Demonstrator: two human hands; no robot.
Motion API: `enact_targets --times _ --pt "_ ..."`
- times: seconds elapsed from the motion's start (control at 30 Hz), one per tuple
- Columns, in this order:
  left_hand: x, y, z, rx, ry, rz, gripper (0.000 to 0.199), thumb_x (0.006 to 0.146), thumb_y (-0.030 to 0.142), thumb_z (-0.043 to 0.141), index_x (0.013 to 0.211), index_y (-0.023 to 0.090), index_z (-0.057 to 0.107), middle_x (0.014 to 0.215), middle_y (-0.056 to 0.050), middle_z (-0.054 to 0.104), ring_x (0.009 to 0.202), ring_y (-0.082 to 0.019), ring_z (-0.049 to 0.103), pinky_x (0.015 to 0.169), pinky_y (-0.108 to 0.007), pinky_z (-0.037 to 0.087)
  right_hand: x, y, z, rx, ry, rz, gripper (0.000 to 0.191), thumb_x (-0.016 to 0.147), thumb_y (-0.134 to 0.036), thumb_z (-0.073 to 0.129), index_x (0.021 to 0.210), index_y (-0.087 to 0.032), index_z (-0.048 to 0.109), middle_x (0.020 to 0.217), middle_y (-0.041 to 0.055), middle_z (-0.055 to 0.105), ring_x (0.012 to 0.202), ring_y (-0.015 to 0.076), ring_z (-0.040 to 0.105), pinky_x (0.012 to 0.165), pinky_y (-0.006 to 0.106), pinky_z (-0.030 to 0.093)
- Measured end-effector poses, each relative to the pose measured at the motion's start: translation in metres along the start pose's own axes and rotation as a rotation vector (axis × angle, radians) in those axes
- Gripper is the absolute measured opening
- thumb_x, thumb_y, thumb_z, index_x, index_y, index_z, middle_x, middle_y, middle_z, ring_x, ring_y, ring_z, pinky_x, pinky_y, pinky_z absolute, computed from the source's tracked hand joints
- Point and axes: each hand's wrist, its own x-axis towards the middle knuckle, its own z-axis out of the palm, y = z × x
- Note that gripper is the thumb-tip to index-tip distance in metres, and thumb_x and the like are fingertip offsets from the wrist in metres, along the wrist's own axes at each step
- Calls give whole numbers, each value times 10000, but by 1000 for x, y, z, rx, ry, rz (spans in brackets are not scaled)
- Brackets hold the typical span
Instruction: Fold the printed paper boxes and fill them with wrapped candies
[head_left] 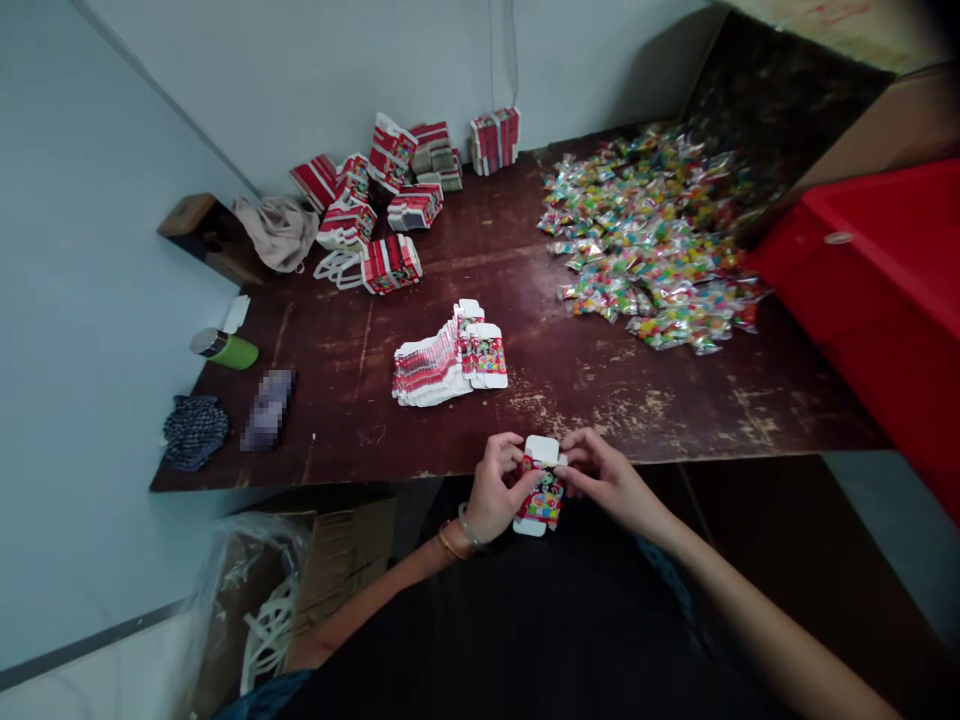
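Observation:
Just off the table's front edge, a small red printed candy box (541, 498) with white end flaps is held between both hands. My left hand (496, 492) grips its left side, thumb across the front. At the upper right edge, my right hand (600, 468) pinches the box between thumb and fingers. A fanned stack of flat boxes (431, 370) lies on the table beyond my hands. To the right spreads a large heap of clear candy packets (645, 230) with multicoloured sweets inside.
Strapped bundles of flat boxes (390, 265) lie toward the wall. A red bin (847, 260) flanks the right side. On the left are a green bottle (229, 348), a dark knitted glove (195, 432) and a cloth (279, 232). Below stands an open carton (341, 560).

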Motion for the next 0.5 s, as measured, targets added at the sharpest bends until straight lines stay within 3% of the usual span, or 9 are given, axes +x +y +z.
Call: enact_targets --times 0.07,0.17,0.3,0.4,0.5 --pt "-7 1 -5 34 -69 30 391 808 334 685 1107 177 488 832 -7 627 760 -137 641 707 -244 493 -9 7 -1 195 -76 133 280 877 -482 599 905 -220 504 654 -26 600 564 112 581 548 229 497" --pt "-14 3 -10 184 -186 91 265 837 328 645 1038 170 581 843 -31 665 753 -141 637 715 -252 485 -13 17 -2 456 -164 353 263 841 -431 669 928 -209 557 674 -34 590 577 91 587 584 216 530" --pt "-21 8 -12 274 -278 141 163 858 307 594 902 166 663 832 -48 694 731 -143 623 704 -252 456 -3 23 1 499 -285 525 352 687 -311 813 952 -184 619 712 -49 582 497 41 515 515 175 512" --pt "-22 11 -11 101 -181 -46 213 826 275 596 1004 164 633 811 -30 669 724 -141 605 689 -246 445 4 15 9 245 -319 372 300 696 -354 797 905 -173 680 745 -20 607 560 80 557 513 199 506" --pt "-20 11 -9 -215 -145 -307 361 756 209 581 1114 159 587 854 -22 657 802 -154 605 754 -259 451 3 2 21 -117 -217 0 233 836 -395 664 902 -186 743 892 41 662 790 154 627 704 268 525"
